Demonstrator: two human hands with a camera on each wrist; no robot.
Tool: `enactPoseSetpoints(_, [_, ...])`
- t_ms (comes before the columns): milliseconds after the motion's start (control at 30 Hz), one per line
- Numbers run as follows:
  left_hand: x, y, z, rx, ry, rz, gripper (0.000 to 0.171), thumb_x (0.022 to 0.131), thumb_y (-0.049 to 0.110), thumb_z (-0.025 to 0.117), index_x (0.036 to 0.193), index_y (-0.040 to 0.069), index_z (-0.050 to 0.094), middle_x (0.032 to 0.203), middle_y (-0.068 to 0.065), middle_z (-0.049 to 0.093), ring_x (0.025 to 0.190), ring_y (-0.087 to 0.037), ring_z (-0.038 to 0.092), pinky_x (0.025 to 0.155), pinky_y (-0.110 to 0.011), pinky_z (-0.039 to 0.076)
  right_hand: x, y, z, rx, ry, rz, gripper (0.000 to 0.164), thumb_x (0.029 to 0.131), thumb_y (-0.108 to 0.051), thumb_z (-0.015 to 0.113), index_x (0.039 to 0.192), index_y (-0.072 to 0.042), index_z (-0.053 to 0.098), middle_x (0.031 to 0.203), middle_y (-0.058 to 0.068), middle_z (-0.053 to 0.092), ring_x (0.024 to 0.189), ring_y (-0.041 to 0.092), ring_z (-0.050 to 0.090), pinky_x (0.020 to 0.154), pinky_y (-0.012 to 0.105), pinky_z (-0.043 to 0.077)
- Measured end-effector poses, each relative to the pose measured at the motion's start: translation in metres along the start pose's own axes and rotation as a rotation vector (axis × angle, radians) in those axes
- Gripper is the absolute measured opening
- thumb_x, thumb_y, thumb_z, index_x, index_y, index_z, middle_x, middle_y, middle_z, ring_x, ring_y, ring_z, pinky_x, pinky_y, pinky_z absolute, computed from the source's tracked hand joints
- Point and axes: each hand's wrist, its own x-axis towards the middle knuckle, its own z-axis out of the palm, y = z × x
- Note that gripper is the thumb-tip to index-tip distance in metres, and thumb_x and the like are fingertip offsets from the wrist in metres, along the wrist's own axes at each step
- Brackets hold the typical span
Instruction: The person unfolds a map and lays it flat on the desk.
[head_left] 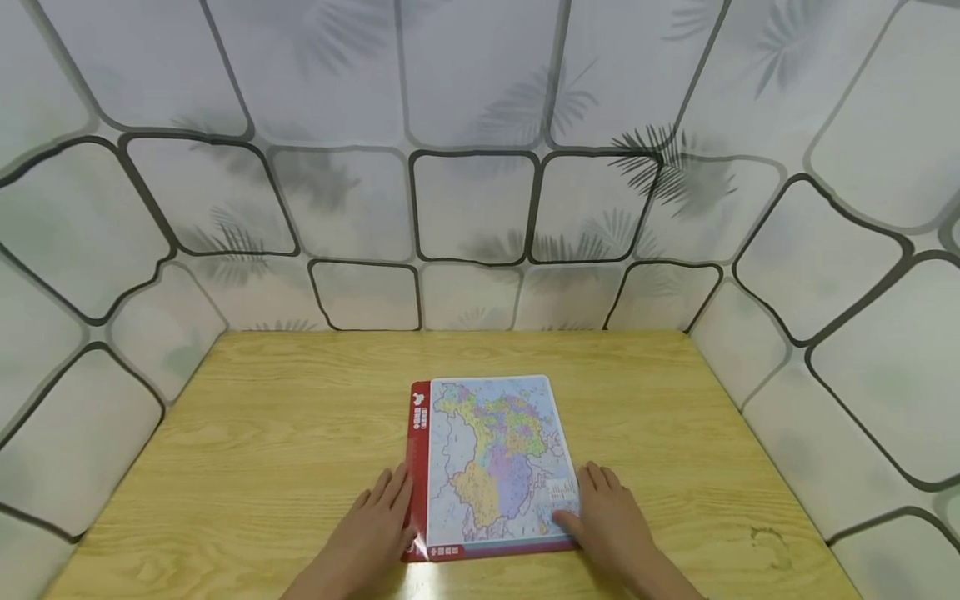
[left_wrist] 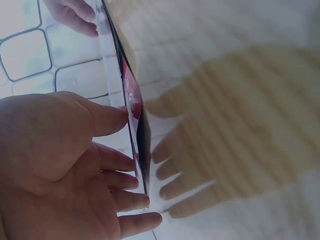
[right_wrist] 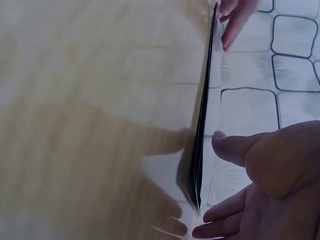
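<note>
A flat map sheet or board [head_left: 457,450] lies on the table, coloured in patches, with a red band along its left side. My left hand [head_left: 372,521] rests at its lower left edge, fingers extended. In the left wrist view the left thumb and fingertips touch the edge of the map [left_wrist: 132,97]. At the lower right edge lies my right hand [head_left: 611,521], its fingers straight and the thumb over the map's corner. The right wrist view shows the map's thin, dark, layered side [right_wrist: 202,125] beside the right hand [right_wrist: 280,175].
The glossy wood-grain table [head_left: 285,417] reflects the hands. Walls with a stone-outline and leaf pattern [head_left: 472,208] enclose it at the back and both sides. A dark curved mark [head_left: 767,533] shows on the tabletop at the right.
</note>
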Motion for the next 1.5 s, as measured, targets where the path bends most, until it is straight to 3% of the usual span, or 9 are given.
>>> enactPoseSetpoints(167, [-0.005, 0.000, 0.004, -0.013, 0.020, 0.014, 0.065, 0.101, 0.030, 0.065, 0.147, -0.012, 0.047, 0.158, -0.027, 0.040, 0.143, -0.050, 0.039, 0.108, -0.064, 0.042, -0.010, -0.006, 0.003, -0.023, 0.001, 0.046, 0.080, 0.096, -0.047, 0.071, 0.137, 0.019, 0.051, 0.142, 0.037, 0.050, 0.133, 0.053, 0.047, 0.104, 0.066, 0.043])
enactPoseSetpoints(533, [-0.007, 0.000, 0.010, 0.003, 0.060, 0.038, 0.061, 0.103, 0.032, 0.061, 0.145, -0.010, 0.050, 0.156, -0.024, 0.045, 0.142, -0.047, 0.042, 0.107, -0.063, 0.043, -0.015, -0.011, 0.005, -0.066, 0.002, 0.044, 0.074, 0.096, -0.045, 0.071, 0.130, 0.019, 0.057, 0.142, 0.038, 0.049, 0.133, 0.053, 0.046, 0.102, 0.066, 0.045])
enactPoseSetpoints(900, [-0.005, 0.005, 0.010, -0.003, 0.069, 0.001, 0.060, 0.103, 0.033, 0.061, 0.145, -0.008, 0.053, 0.155, -0.023, 0.046, 0.142, -0.047, 0.042, 0.108, -0.065, 0.041, -0.014, -0.015, 0.006, -0.028, 0.056, 0.058, 0.068, 0.090, -0.042, 0.078, 0.124, 0.016, 0.063, 0.137, 0.032, 0.056, 0.128, 0.049, 0.052, 0.100, 0.063, 0.046])
enactPoseSetpoints(1233, [-0.005, 0.007, 0.014, 0.023, 0.099, 0.016, 0.056, 0.103, 0.030, 0.060, 0.143, -0.009, 0.054, 0.156, -0.023, 0.045, 0.142, -0.047, 0.042, 0.107, -0.066, 0.041, -0.013, -0.014, 0.005, 0.071, 0.164, 0.066, 0.051, 0.080, -0.034, 0.088, 0.105, 0.007, 0.068, 0.108, 0.018, 0.065, 0.102, 0.035, 0.060, 0.091, 0.053, 0.053])
enactPoseSetpoints(1367, [-0.004, 0.007, 0.015, 0.044, 0.114, 0.037, 0.054, 0.103, 0.028, 0.060, 0.141, -0.010, 0.056, 0.155, -0.022, 0.047, 0.143, -0.045, 0.042, 0.106, -0.066, 0.042, -0.012, -0.014, 0.004, 0.166, 0.170, 0.110, 0.042, 0.080, -0.026, 0.089, 0.100, 0.004, 0.067, 0.095, 0.009, 0.062, 0.088, 0.025, 0.058, 0.079, 0.046, 0.055])
enactPoseSetpoints(1500, [-0.003, 0.008, 0.015, 0.043, 0.085, 0.025, 0.054, 0.104, 0.028, 0.058, 0.142, -0.010, 0.055, 0.155, -0.023, 0.047, 0.143, -0.045, 0.041, 0.108, -0.065, 0.041, -0.012, -0.013, 0.003, 0.259, 0.146, 0.155, 0.036, 0.083, -0.021, 0.087, 0.100, 0.002, 0.065, 0.085, 0.002, 0.060, 0.075, 0.016, 0.055, 0.066, 0.038, 0.052])
